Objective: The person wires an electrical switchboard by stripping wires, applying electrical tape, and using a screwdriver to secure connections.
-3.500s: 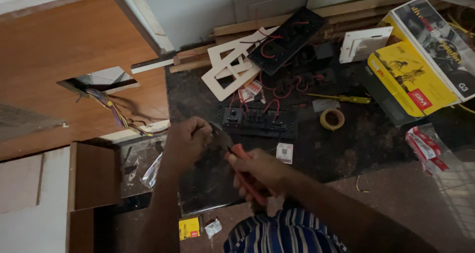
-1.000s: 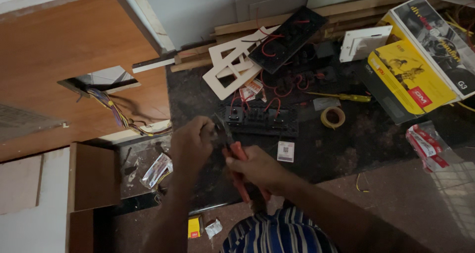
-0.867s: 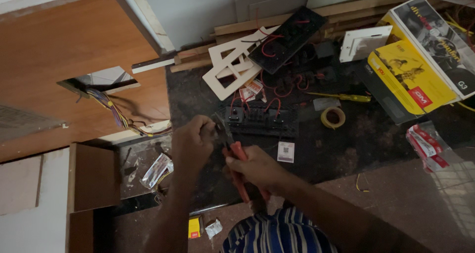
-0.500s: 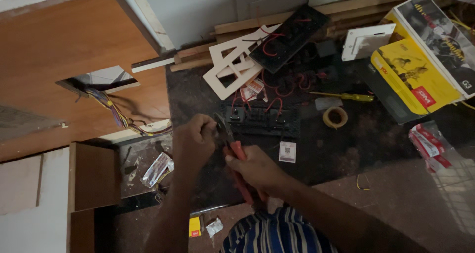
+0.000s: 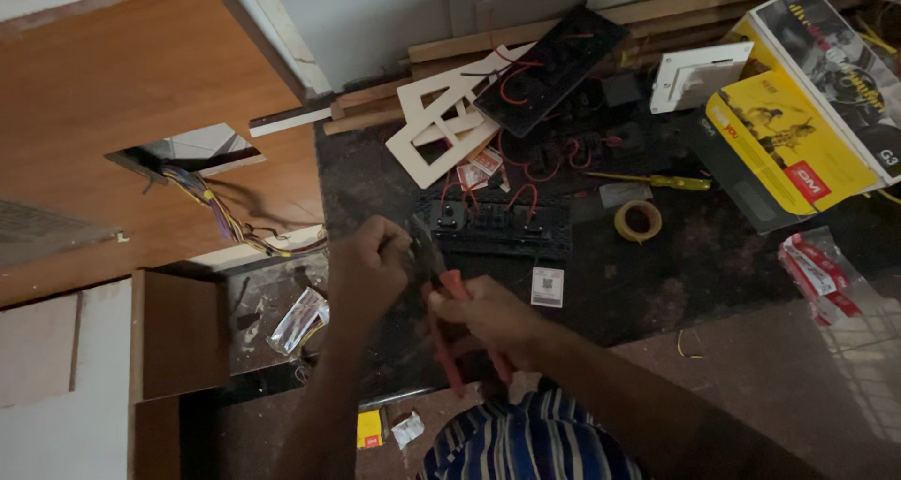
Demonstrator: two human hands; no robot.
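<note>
My right hand (image 5: 488, 316) grips red-handled pliers (image 5: 449, 335), their dark jaws pointing up toward my left hand (image 5: 368, 269). The left hand is closed around something small at the jaws; what it pinches is too dark to make out. Both hands hover over a dark floor, just in front of a black switch module (image 5: 496, 228) with red wire loops. My striped sleeve or shirt (image 5: 526, 442) shows at the bottom.
A white frame plate (image 5: 441, 128), a black switch panel (image 5: 549, 67), a yellow screwdriver (image 5: 657, 180), a tape roll (image 5: 638, 220) and yellow boxes (image 5: 798, 142) lie beyond. Left, coloured wires (image 5: 225, 217) hang from a wooden panel's cut-out (image 5: 178, 156). Small packets (image 5: 298, 319) lie nearby.
Both hands stay together at the pliers, with only slight shifts of the left fingers and the camera view. Nothing else has moved.
</note>
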